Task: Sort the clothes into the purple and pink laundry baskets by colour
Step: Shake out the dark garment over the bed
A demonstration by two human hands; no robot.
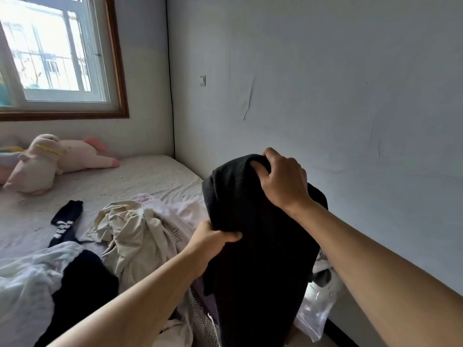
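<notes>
Both hands hold a black knit garment (255, 246) up in the air over the bed's right edge. Right hand (284, 180) has its grip clenched on the top fold, left hand (213, 239) pinches the left edge lower down. On the bed (150, 176): beige shirt (130, 229), pale pink top (175, 221), dark sock (66, 221), white cloth (27, 279), pink plush toy (50, 161). Baskets not clearly visible.

Both hands grip black garment (255, 246), bed (150, 176)
</notes>
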